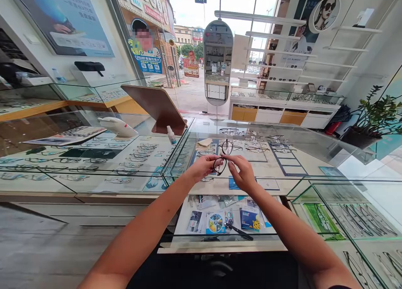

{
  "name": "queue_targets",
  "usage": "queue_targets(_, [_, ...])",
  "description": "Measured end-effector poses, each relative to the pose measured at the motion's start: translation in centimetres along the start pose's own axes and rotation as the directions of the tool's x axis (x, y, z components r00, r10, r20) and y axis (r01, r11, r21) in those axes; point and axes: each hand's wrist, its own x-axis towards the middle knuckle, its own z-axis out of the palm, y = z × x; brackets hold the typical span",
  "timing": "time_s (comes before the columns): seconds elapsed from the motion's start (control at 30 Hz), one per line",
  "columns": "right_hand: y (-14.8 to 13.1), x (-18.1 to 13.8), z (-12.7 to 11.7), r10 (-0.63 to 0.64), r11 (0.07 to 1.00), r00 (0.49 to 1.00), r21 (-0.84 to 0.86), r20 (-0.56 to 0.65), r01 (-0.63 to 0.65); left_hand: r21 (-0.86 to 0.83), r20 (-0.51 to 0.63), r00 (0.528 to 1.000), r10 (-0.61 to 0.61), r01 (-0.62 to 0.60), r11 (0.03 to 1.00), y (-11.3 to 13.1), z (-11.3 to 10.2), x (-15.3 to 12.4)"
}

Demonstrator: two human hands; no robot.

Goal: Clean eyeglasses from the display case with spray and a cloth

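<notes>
Both hands at one pair of glasses

Through the head camera I see, nearest me, an open drawer (pixel 221 249) with flat packets in it; a black pen (pixel 239 231) lies across them, near a card with a coloured wheel (pixel 216 223) and a dark blue packet (pixel 250 219). Above the drawer my two hands meet at a pair of glasses (pixel 220 166), raised over the counter with its two lenses one above the other; my left hand (pixel 203 168) pinches the frame near its middle, thumb and fingers close together; my right hand (pixel 242 170) stretches its index finger to the same spot, thumb held apart below it, and I cannot tell whether that hand grips or only touches.

Past the hands, a glass case (pixel 309 156) holds more frames, with a folded cloth (pixel 204 143) near the left hand; to the left, a small white bottle (pixel 171 135) stands on the glass just beside a brown board (pixel 157 107) that leans on its stand. Farther off, I see a potted plant (pixel 366 121) on the right; a tall rounded mirror (pixel 217 63) stands before the window, and beyond that lies the street (pixel 194 94).
</notes>
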Motion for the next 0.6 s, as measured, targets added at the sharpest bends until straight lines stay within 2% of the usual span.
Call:
queue_targets(0.07, [0.1, -0.1, 0.4, 0.078, 0.994, 0.995, 0.083, -0.064, -0.073, -0.021, -0.065, 0.997, 0.039, -0.04, 0.999, -0.1, 0.1, 0.2])
queue_targets(0.17, [0.3, 0.2, 0.6, 0.281, 0.933, 0.951, 0.267, -0.13, -0.239, -0.039, -0.14, 0.985, 0.096, -0.103, 0.994, -0.1, 0.5, 0.3])
queue_targets(0.27, [0.7, 0.9, 0.5, 0.437, 0.816, 0.9, 0.425, -0.011, -0.391, 0.022, -0.162, 0.969, 0.186, -0.185, 0.982, 0.0, 1.1, 0.2])
queue_targets(0.4, [1.6, 1.6, 0.3, 0.567, 0.615, 0.814, 0.591, 0.129, -0.522, 0.117, -0.14, 0.951, 0.275, -0.26, 0.958, -0.1, 1.7, -0.2])
queue_targets(0.53, [2.0, 1.7, 0.4, 0.636, 0.381, 0.722, 0.704, 0.272, -0.6, 0.181, -0.097, 0.949, 0.299, -0.279, 0.943, -0.3, 1.9, -0.1])
queue_targets(0.6, [2.1, 1.7, 0.3, 0.653, 0.299, 0.687, 0.725, 0.319, -0.621, 0.206, -0.082, 0.948, 0.306, -0.284, 0.936, -0.5, 1.8, 0.0])
